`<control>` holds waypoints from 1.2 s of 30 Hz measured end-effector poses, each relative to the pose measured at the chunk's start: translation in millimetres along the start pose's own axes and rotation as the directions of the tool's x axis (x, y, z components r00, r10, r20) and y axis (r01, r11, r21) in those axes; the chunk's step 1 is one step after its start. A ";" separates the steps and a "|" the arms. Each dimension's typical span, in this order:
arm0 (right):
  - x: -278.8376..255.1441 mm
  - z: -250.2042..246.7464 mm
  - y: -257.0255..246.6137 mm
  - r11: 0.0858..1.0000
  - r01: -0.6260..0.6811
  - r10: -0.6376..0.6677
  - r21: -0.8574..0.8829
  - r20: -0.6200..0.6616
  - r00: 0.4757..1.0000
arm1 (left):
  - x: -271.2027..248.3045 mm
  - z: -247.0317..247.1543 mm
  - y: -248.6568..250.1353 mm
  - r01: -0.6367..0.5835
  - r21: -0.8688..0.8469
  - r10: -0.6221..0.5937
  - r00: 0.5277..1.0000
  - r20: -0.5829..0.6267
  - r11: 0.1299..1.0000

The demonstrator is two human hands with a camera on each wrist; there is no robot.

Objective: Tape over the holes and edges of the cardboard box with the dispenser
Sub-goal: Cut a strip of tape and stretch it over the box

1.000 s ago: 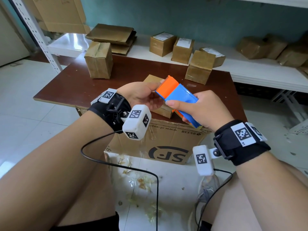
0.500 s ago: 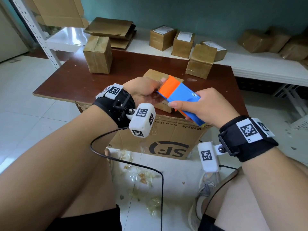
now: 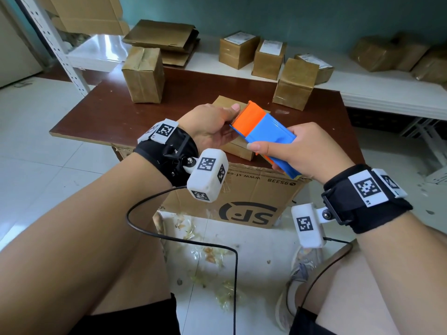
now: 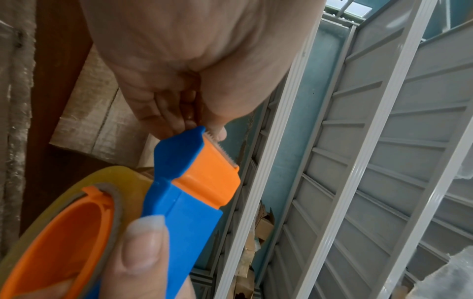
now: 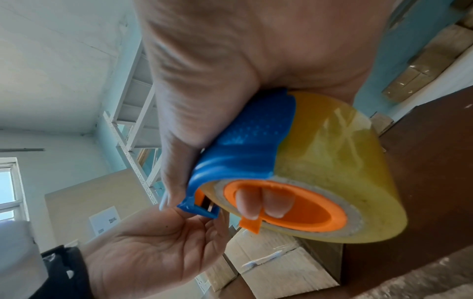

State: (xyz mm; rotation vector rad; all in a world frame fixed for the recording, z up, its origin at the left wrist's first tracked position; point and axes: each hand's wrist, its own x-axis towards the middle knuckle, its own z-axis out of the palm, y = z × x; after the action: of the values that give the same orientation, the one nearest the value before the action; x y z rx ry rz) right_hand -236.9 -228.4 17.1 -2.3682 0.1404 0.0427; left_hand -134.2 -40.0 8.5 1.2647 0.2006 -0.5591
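My right hand (image 3: 309, 151) grips a blue and orange tape dispenser (image 3: 263, 131) above the brown table (image 3: 101, 117), with two fingertips inside the orange core (image 5: 281, 204) of the clear tape roll (image 5: 332, 161). My left hand (image 3: 210, 126) meets the dispenser's orange front, where its thumb and fingers pinch together at the toothed cutter (image 4: 222, 151), apparently on the clear tape end. A small flat cardboard box (image 3: 238, 149) lies on the table right under both hands, mostly hidden by them.
Two taped boxes (image 3: 144, 76) (image 3: 294, 84) stand farther back on the table. Several more sit on the white shelf (image 3: 387, 93) behind. A large SF carton (image 3: 242, 201) stands under the table's near edge. Scraps litter the floor (image 3: 205, 257).
Both hands and the dispenser have drifted slightly away from me over the table. The left thumb now sits at the toothed edge. The right hand's grip is unchanged.
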 end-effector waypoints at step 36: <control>-8.6 2.5 7.9 0.970 0.037 -0.048 -0.239 -0.044 0.998 | 7.8 -25.3 -7.8 -0.309 0.476 0.357 0.934 -0.011 0.823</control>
State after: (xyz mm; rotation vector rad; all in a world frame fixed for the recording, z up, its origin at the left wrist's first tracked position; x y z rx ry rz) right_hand -246.3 -231.6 10.5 -2.6128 0.1135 -0.0208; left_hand -127.5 -19.9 -9.2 1.7589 -0.0856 -0.2405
